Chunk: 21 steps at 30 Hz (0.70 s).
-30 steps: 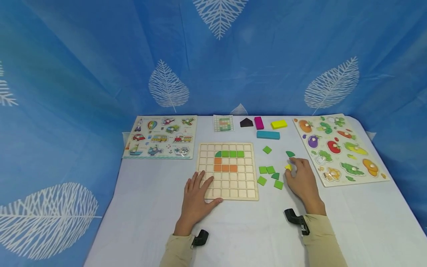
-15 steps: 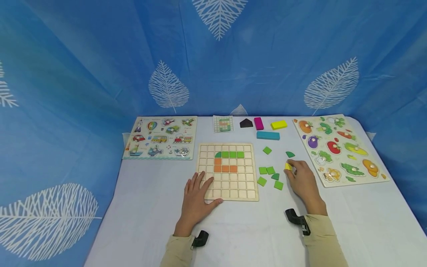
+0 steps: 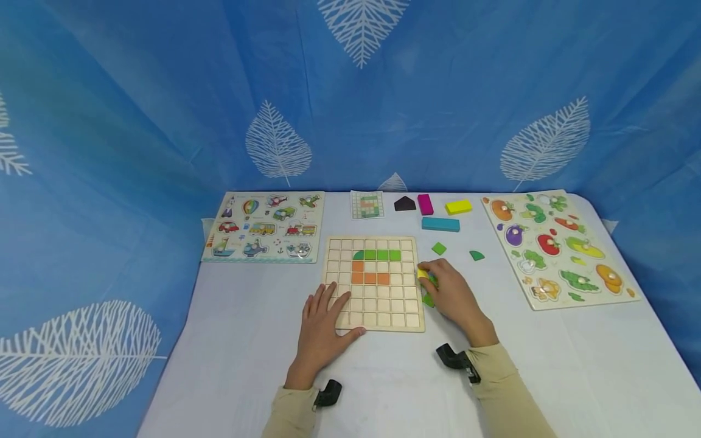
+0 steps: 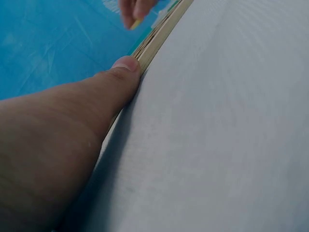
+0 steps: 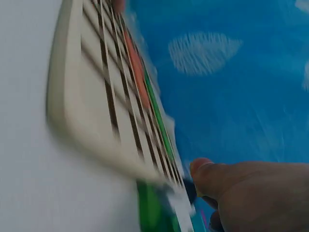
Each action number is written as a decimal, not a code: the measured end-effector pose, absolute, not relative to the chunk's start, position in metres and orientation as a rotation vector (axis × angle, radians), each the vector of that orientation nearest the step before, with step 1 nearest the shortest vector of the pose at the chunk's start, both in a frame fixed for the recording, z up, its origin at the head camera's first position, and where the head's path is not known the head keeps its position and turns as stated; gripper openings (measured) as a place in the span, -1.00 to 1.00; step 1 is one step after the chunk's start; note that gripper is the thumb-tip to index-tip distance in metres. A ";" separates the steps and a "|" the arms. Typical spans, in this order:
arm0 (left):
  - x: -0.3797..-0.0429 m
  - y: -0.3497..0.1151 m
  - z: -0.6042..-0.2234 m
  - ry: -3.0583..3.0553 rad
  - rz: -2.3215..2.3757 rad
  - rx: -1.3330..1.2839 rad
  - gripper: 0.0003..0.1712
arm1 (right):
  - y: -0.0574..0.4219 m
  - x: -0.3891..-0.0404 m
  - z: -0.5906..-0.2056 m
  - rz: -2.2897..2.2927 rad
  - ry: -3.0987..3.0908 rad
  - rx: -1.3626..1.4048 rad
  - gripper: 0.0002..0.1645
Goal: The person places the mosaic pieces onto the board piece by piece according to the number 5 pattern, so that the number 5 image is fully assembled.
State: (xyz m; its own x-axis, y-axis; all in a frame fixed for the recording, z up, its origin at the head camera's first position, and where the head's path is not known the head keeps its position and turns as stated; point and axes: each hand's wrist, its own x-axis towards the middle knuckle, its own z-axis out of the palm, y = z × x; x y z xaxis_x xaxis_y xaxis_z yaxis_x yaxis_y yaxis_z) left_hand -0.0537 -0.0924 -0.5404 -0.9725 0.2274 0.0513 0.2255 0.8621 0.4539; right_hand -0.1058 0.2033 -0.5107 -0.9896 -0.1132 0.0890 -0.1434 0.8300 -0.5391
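While your right grip (image 3: 451,293) pinches 1 yellow tile (image 3: 422,274), your outspread left grip (image 3: 322,330) touches the board (image 3: 383,305); white worktop (image 3: 235,340) beneath, blue curtain (image 3: 416,128) beyond.

In the lower middle of the head view, a hand could pass over the bench (image 3: 394,389) between the sleeves (image 3: 509,389). The left hand (image 3: 323,334) bars the lower left of the grid board (image 3: 383,303); the right hand (image 3: 451,292), over green tiles (image 3: 429,300), bars its right edge. The board's upper side lies open up to the picture card (image 3: 367,205) and teal block (image 3: 440,224). Toward the right, a gap runs between the right hand and the vegetable puzzle (image 3: 558,261), holding one green quarter-round (image 3: 477,255).
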 end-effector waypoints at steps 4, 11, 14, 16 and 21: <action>-0.054 -0.091 -0.542 3.037 0.716 0.374 -0.05 | 0.173 -0.111 -0.509 0.843 -2.983 0.336 -0.62; -0.055 -0.089 -0.544 3.078 0.672 0.396 -0.03 | 0.156 -0.112 -0.514 0.794 -3.015 0.327 -0.68; -0.055 -0.090 -0.543 3.074 0.661 0.386 -0.03 | 0.154 -0.113 -0.515 0.844 -3.002 0.303 -0.69; -0.055 -0.091 -0.542 3.060 0.662 0.377 -0.04 | 0.153 -0.113 -0.516 0.875 -2.989 0.284 -0.70; -0.054 -0.092 -0.541 3.056 0.683 0.369 -0.04 | 0.152 -0.114 -0.518 0.933 -2.977 0.248 -0.74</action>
